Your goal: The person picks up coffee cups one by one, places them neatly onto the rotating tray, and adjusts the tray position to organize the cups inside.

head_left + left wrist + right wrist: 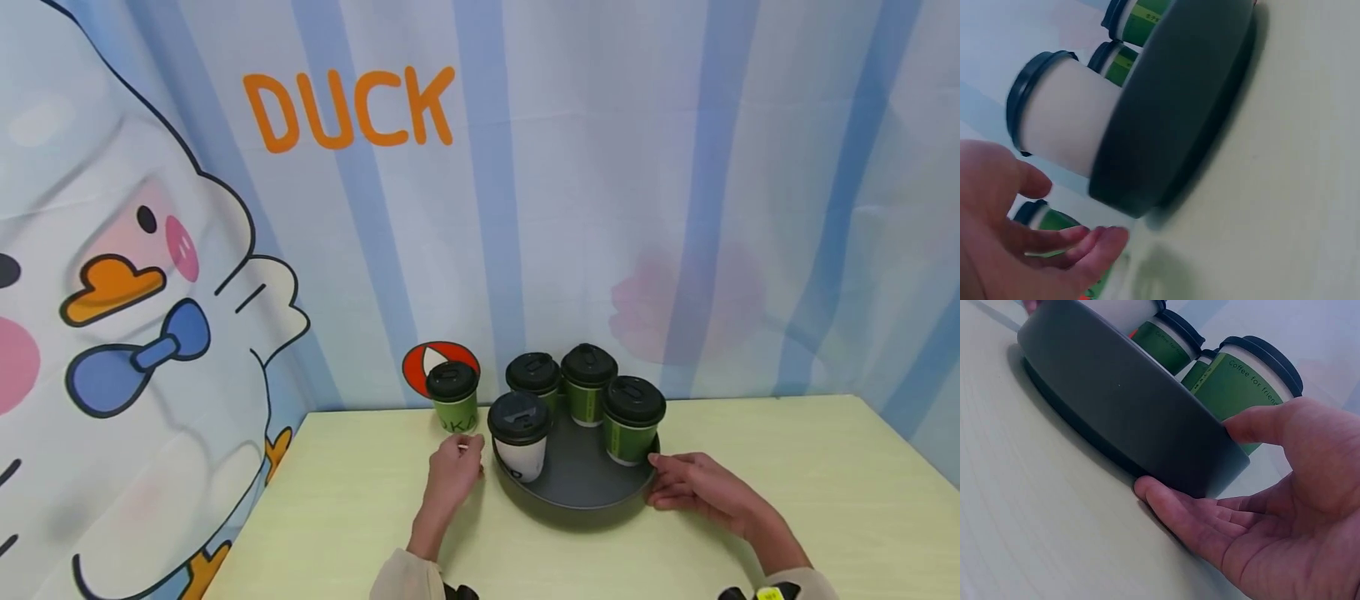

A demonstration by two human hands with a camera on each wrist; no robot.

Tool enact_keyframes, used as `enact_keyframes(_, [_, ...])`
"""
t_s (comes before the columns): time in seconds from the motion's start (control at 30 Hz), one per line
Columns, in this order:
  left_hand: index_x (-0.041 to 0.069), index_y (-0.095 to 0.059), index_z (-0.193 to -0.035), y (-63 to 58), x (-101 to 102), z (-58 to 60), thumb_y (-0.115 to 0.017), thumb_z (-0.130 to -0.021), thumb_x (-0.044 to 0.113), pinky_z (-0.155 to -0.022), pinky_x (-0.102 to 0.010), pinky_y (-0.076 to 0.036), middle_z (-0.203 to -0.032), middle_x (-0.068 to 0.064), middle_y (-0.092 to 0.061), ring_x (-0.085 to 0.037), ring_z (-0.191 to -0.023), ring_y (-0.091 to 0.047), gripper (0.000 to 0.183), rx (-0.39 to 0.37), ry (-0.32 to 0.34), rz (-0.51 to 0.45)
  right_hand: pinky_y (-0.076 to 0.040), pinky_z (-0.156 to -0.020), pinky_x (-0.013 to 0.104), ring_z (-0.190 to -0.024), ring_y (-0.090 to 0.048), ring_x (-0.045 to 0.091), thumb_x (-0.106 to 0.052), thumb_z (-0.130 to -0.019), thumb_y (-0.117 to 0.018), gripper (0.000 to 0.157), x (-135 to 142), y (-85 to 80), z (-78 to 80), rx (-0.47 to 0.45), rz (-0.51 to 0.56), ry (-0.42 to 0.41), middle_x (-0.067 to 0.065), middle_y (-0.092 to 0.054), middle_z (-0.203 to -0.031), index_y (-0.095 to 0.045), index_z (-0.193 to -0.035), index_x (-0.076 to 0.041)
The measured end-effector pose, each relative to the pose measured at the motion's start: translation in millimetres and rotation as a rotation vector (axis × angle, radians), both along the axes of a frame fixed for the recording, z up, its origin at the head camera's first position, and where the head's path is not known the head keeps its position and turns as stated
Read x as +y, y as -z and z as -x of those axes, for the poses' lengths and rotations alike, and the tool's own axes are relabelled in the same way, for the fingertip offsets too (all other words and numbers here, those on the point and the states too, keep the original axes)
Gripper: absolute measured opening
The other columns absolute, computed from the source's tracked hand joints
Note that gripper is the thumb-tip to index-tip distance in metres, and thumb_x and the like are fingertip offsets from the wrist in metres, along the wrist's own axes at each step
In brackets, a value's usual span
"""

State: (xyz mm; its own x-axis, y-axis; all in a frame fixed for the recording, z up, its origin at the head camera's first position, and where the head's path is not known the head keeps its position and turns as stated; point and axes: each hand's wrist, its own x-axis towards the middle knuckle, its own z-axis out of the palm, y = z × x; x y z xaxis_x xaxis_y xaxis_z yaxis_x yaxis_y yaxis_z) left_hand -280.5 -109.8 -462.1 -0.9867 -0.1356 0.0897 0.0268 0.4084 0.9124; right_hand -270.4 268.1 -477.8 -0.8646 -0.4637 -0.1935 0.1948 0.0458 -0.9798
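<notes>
A round dark grey tray bears a white paper cup at its front left and three green-sleeved cups behind and to the right, all with black lids. My right hand grips the tray's right edge; in the right wrist view its thumb lies on the rim and its fingers reach beneath the side. My left hand is beside the tray's left edge, apart from it. The left wrist view shows its thumb and fingers spread with nothing between them.
Another green cup with a black lid stands off the tray, beyond my left hand near the table's back edge. A pale yellow table lies under everything. Behind it hangs a blue striped curtain printed with a duck.
</notes>
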Motion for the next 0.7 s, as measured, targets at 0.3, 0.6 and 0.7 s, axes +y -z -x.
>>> enact_keyframes(0.3, [0.001,-0.055,-0.121,-32.0,-9,15.0,-0.074,-0.094,0.038,-0.085,-0.048,-0.045,-0.117,-0.018,-0.054,-0.033,-0.107,-0.049,0.050,0.380,-0.291,0.084,-0.060,-0.090,0.036,-0.098,-0.073,0.024,-0.032,-0.112,-0.048,0.053,-3,-2.6,-0.4,0.011,-0.010,0.003,0.017,-0.072,-0.104,-0.056,-0.126,0.019])
enact_keyframes(0.6, [0.000,-0.035,-0.151,-23.5,-19,52.2,-0.082,-0.085,0.043,-0.110,-0.061,-0.039,-0.147,-0.027,-0.038,-0.042,-0.132,-0.040,0.092,0.420,-0.281,0.069,-0.060,-0.088,0.035,-0.095,-0.073,0.022,-0.032,-0.111,-0.049,0.051,-2,-0.7,-0.7,0.000,0.006,0.000,0.016,-0.072,-0.103,-0.061,-0.121,0.016])
enact_keyframes(0.7, [0.001,-0.028,-0.157,-11.7,-18,67.2,-0.085,-0.083,0.044,-0.112,-0.063,-0.037,-0.153,-0.026,-0.034,-0.044,-0.136,-0.038,0.102,0.401,-0.247,0.057,-0.060,-0.088,0.035,-0.095,-0.073,0.023,-0.032,-0.111,-0.049,0.051,-1,-0.8,-1.4,0.003,0.005,0.005,0.017,-0.072,-0.103,-0.060,-0.121,0.017])
